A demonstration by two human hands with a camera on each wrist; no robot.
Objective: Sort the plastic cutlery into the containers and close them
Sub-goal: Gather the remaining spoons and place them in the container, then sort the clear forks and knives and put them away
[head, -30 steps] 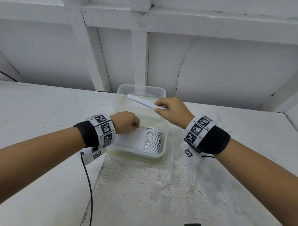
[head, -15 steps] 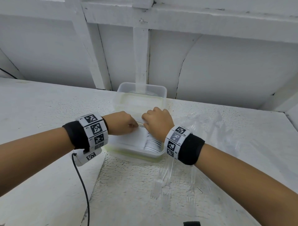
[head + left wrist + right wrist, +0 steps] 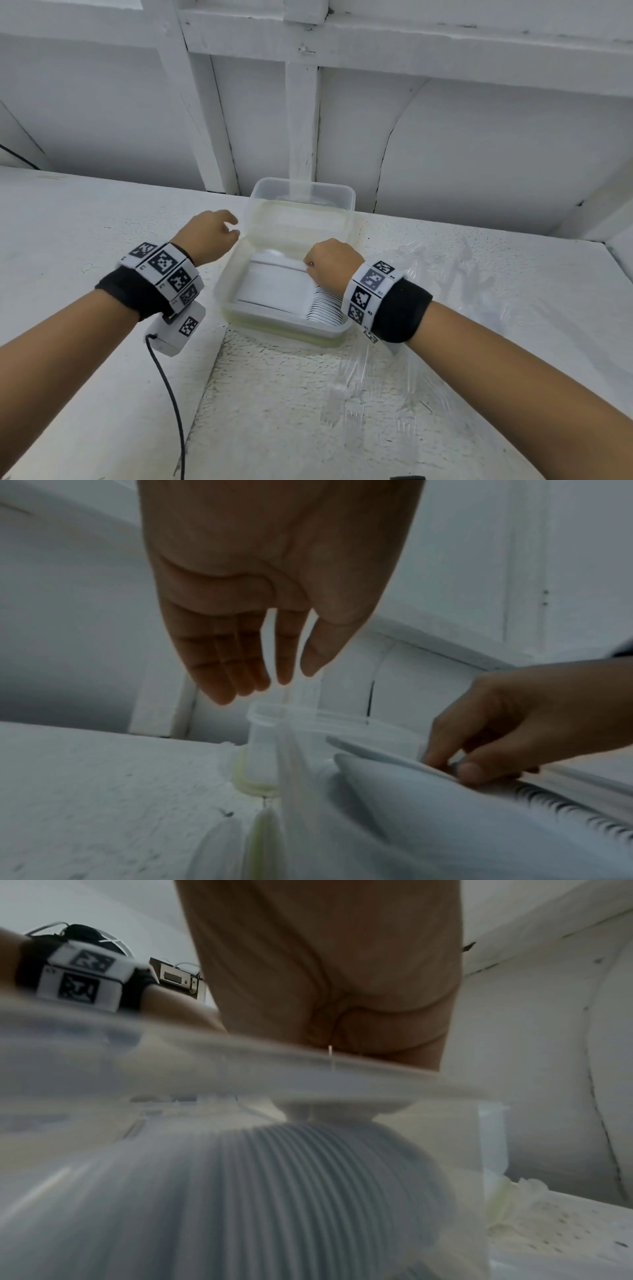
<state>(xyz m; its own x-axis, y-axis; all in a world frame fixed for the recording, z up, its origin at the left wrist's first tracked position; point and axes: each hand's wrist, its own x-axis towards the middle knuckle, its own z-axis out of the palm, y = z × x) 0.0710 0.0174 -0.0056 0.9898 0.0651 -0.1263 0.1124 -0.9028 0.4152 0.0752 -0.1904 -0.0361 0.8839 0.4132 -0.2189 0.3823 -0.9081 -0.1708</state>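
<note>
Room: white panelled wall with raised beams behind the work area. Surface: white table, rough and pitted in the middle strip, smoother to either side. Centre of table: clear container, open, its lid tilted up at the far end against the wall. Inside: row of white spoons stacked on edge, bowls toward the near right corner, handles running left. On the table near and right of the container: clear forks, loose, hard to count. Right hand inside the container, fingers curled, pinching the handle of the last spoon in the row. Left hand above the table just left of the container, fingers straight and relaxed, holding nothing. Black cable trailing from the left wrist.
</note>
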